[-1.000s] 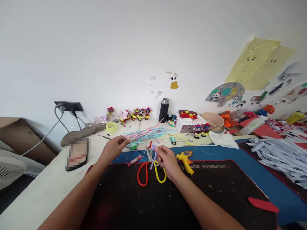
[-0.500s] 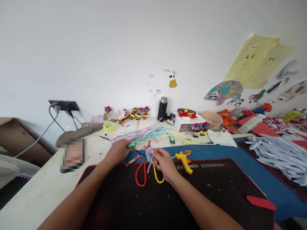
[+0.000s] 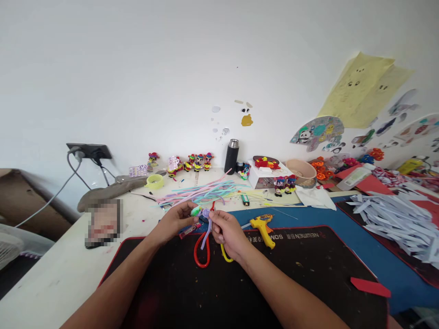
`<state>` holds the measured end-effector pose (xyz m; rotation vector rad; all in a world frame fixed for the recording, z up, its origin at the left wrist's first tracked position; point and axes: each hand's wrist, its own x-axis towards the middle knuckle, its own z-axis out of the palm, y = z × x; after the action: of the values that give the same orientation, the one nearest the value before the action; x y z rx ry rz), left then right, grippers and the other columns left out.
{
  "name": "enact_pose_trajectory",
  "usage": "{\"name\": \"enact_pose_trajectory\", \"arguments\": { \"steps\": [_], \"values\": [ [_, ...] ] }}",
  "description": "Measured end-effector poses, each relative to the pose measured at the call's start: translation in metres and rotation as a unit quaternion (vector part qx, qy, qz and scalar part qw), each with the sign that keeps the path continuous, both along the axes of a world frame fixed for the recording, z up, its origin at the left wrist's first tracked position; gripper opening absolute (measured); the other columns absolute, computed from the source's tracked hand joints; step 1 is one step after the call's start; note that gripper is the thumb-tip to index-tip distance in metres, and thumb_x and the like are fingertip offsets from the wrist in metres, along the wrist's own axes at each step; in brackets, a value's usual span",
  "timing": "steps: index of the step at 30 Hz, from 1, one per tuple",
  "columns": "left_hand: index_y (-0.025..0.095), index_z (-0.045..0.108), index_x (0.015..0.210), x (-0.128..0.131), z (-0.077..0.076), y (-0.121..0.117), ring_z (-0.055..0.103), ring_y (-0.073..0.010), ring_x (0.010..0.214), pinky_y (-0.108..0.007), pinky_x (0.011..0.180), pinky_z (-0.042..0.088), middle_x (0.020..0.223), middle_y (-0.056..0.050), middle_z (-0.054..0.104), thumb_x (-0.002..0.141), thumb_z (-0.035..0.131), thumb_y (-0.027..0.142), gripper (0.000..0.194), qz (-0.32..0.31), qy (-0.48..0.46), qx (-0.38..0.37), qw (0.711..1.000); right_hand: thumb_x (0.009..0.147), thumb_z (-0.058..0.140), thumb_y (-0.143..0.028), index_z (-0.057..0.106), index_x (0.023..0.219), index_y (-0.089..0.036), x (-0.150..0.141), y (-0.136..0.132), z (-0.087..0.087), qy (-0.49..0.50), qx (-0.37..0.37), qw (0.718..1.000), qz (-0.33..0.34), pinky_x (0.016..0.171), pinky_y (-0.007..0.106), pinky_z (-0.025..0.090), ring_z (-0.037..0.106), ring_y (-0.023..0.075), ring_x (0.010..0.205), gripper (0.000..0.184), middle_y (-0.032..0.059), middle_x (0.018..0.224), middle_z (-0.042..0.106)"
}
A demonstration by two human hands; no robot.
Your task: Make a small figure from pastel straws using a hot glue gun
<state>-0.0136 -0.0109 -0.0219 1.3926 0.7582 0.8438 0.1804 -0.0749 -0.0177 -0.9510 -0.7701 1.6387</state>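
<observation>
My left hand (image 3: 177,220) pinches a small green piece (image 3: 195,210) whose exact kind I cannot make out. Between the fingers of my right hand (image 3: 224,230) is a light purple pipe cleaner (image 3: 206,236), its upper end curled into a round coil and its tail hanging down. The green piece and the purple coil are side by side; whether they touch is unclear. Beneath my hands, scissors with one red handle (image 3: 201,258) and one yellow handle lie on the black mat (image 3: 192,297), partly hidden. A small pink-and-dark packet (image 3: 188,231) lies beside them.
Pastel pipe cleaners (image 3: 206,189) lie in a heap behind my hands. A yellow glue gun (image 3: 263,228) rests to the right, near a green lighter-like item (image 3: 245,199). A black flask (image 3: 232,157) and small figurines (image 3: 199,162) stand by the wall. White strips (image 3: 394,228) are piled right.
My left hand has moved right and towards me, carrying the green piece up to the purple coil. My right hand has shifted slightly left with the pipe cleaner.
</observation>
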Motion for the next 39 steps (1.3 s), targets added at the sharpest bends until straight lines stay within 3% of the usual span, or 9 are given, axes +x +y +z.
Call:
{"name": "enact_pose_trajectory", "arguments": {
  "steps": [10, 16, 22, 26, 33, 39],
  "values": [
    [0.027, 0.063, 0.134, 0.004, -0.008, -0.009, 0.063, -0.0251, 0.114, -0.039, 0.095, 0.054, 0.116, -0.005, 0.069, 0.085, 0.079, 0.034, 0.052, -0.024, 0.025, 0.073, 0.997, 0.068, 0.089, -0.054, 0.053, 0.074, -0.020, -0.001, -0.001, 0.002, 0.009, -0.010, 1.000, 0.000, 0.038, 0.021, 0.008, 0.028, 0.0021, 0.035, 0.050, -0.0110, 0.048, 0.044],
    [0.021, 0.069, 0.119, 0.003, -0.005, -0.009, 0.067, -0.0260, 0.107, -0.041, 0.095, 0.055, 0.111, -0.006, 0.072, 0.085, 0.078, 0.041, 0.040, -0.022, 0.050, 0.083, 0.995, 0.067, 0.089, -0.054, 0.054, 0.075, -0.020, 0.000, -0.001, 0.000, 0.007, -0.014, 1.000, -0.007, 0.038, 0.021, 0.008, 0.028, 0.0027, 0.035, 0.049, -0.0110, 0.048, 0.044],
    [0.021, 0.068, 0.112, -0.011, 0.000, 0.006, 0.070, -0.0262, 0.096, -0.038, 0.083, 0.057, 0.104, -0.006, 0.076, 0.078, 0.080, 0.054, 0.049, 0.075, 0.080, 0.094, 0.990, 0.073, 0.083, -0.056, 0.056, 0.077, -0.020, 0.007, 0.000, 0.002, -0.086, 0.020, 0.996, -0.005, 0.039, 0.022, 0.012, 0.026, 0.0042, 0.036, 0.044, -0.0111, 0.047, 0.043],
    [0.020, 0.067, 0.107, -0.014, -0.004, 0.013, 0.071, -0.0258, 0.085, -0.036, 0.073, 0.057, 0.094, -0.005, 0.076, 0.071, 0.081, 0.062, 0.057, 0.129, 0.093, 0.079, 0.984, 0.079, 0.078, -0.053, 0.060, 0.075, -0.021, 0.012, 0.007, -0.003, -0.230, 0.064, 0.971, 0.014, 0.042, 0.023, 0.021, 0.032, 0.0074, 0.039, 0.037, -0.0095, 0.046, 0.044],
    [0.020, 0.066, 0.107, -0.013, -0.006, 0.012, 0.071, -0.0255, 0.081, -0.035, 0.069, 0.055, 0.091, -0.005, 0.074, 0.072, 0.080, 0.063, 0.058, 0.130, 0.087, 0.065, 0.986, 0.091, 0.066, -0.034, 0.063, 0.075, -0.020, 0.012, 0.034, -0.009, -0.409, 0.092, 0.907, 0.048, 0.049, 0.024, 0.030, 0.042, 0.0107, 0.043, 0.022, -0.0069, 0.049, 0.050],
    [0.019, 0.065, 0.108, -0.014, -0.009, 0.012, 0.070, -0.0252, 0.078, -0.036, 0.069, 0.055, 0.082, -0.003, 0.073, 0.073, 0.078, 0.064, 0.058, 0.129, 0.101, 0.066, 0.984, 0.088, 0.071, -0.027, 0.069, 0.070, -0.020, 0.005, 0.045, -0.007, -0.499, 0.117, 0.856, 0.069, 0.055, 0.026, 0.030, 0.051, 0.0138, 0.052, 0.020, -0.0027, 0.054, 0.059]
  ]
}}
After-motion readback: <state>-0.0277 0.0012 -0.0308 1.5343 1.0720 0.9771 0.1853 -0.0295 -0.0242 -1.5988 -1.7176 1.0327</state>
